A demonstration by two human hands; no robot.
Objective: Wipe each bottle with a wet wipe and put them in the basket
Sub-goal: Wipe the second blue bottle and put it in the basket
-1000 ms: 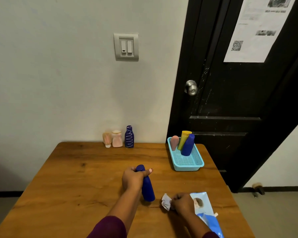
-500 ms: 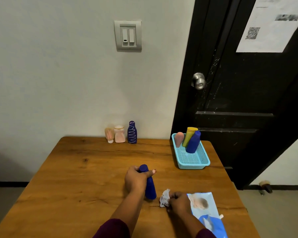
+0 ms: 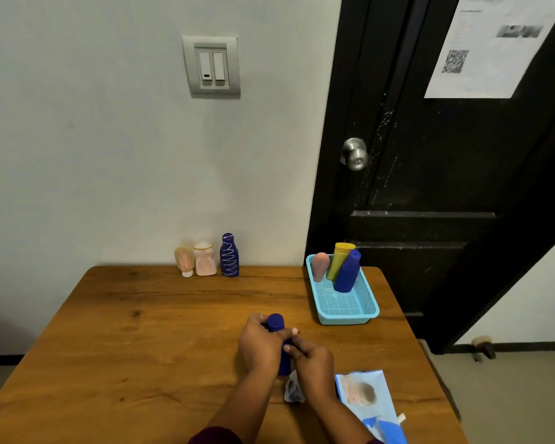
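Note:
My left hand (image 3: pixel 258 344) grips a dark blue bottle (image 3: pixel 275 322) upright on the wooden table (image 3: pixel 148 331). My right hand (image 3: pixel 313 363) holds a crumpled white wet wipe (image 3: pixel 293 391) and its fingers lie against the bottle's right side. The bottle's lower part is mostly hidden between the hands. A light blue basket (image 3: pixel 346 310) at the table's right edge holds a pink bottle (image 3: pixel 320 265), a yellow bottle (image 3: pixel 341 257) and a blue bottle (image 3: pixel 347 275). By the wall stand a beige bottle (image 3: pixel 184 261), a pale pink bottle (image 3: pixel 204 259) and a blue bottle with white zigzag (image 3: pixel 229 256).
A blue pack of wet wipes (image 3: pixel 370 403) lies at the table's near right corner, just right of my right hand. A black door (image 3: pixel 446 187) with a metal knob (image 3: pixel 354 153) stands behind the basket. A light switch (image 3: pixel 211 66) is on the wall.
My right hand has lifted the wipe from beside the pack and moved left up to the blue bottle. My left hand keeps its grip on the bottle.

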